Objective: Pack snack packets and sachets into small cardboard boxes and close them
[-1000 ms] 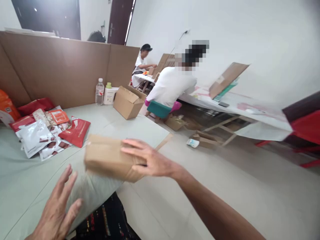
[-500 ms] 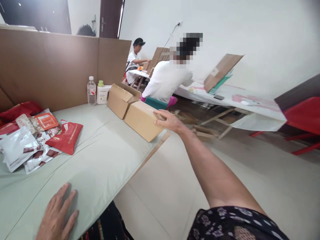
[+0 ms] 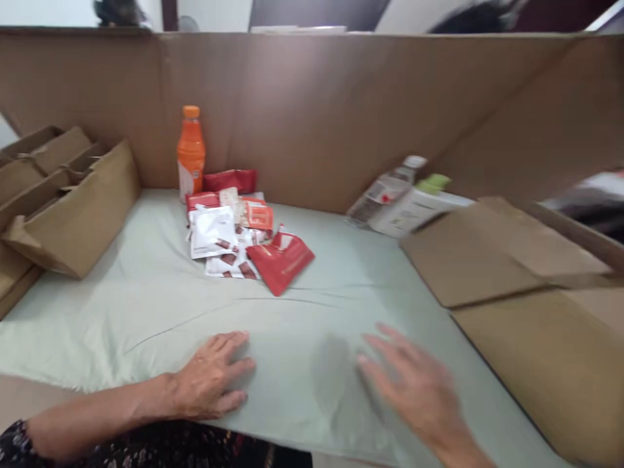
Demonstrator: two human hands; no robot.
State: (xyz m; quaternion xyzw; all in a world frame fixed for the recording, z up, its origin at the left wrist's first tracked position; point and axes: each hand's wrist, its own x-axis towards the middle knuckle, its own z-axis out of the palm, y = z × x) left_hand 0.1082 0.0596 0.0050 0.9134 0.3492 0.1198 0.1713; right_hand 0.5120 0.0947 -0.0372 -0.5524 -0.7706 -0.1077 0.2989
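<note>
My left hand (image 3: 214, 376) rests on the pale green tablecloth (image 3: 160, 305) near the front edge, fingers apart and nothing in it. To the right, my right hand (image 3: 412, 380) hovers over the cloth, blurred, with its fingers spread and empty. Beyond both hands lies a pile of packets: a red packet (image 3: 283, 260) is nearest, beside a white packet (image 3: 212, 231) with brown squares and an orange packet (image 3: 258, 216). An orange bottle (image 3: 191, 153) stands upright behind the pile.
Cardboard boxes (image 3: 92, 214) stand at the left. More cardboard boxes (image 3: 546, 364) line the right edge. A clear plastic bottle (image 3: 387, 195) and a white bottle with a green cap (image 3: 414, 209) are at the back right. A tall cardboard panel (image 3: 312, 117) closes off the back.
The view has swung left from the room to the table. My right hand has left the cardboard box on the right and come over the cloth. My left hand stays on the table.
</note>
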